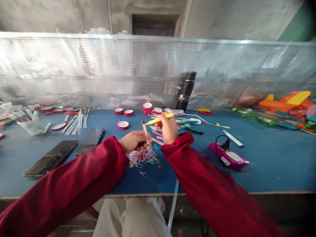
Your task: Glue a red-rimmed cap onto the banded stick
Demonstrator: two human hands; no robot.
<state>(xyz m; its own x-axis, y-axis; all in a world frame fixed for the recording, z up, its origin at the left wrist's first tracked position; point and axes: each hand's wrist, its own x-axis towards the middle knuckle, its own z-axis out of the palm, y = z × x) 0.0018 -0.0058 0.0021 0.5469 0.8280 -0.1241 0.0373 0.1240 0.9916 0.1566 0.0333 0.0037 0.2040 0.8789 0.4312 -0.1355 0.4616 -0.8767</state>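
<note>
Between the fingers of my left hand [135, 141] is a thin pale stick [145, 131] with a dark upper end, held nearly upright. My right hand [168, 128] grips a yellow pen [159, 118], its tip pointing left, close to the stick's upper end; whether they touch I cannot tell. Below my left hand lies a pile of small colourful loops [144, 157], with a lilac one [143, 173] apart in front. Pink and white sticks [158, 141] lie beside my right hand.
Two dark phones [51, 158] lie at left, near a cup of markers [31, 125]. Red round tins [123, 124] and a black bottle [186, 90] stand behind. Green-handled pliers [192, 129], a purple box with a black cable [229, 157] and a green bottle [254, 116] are at right.
</note>
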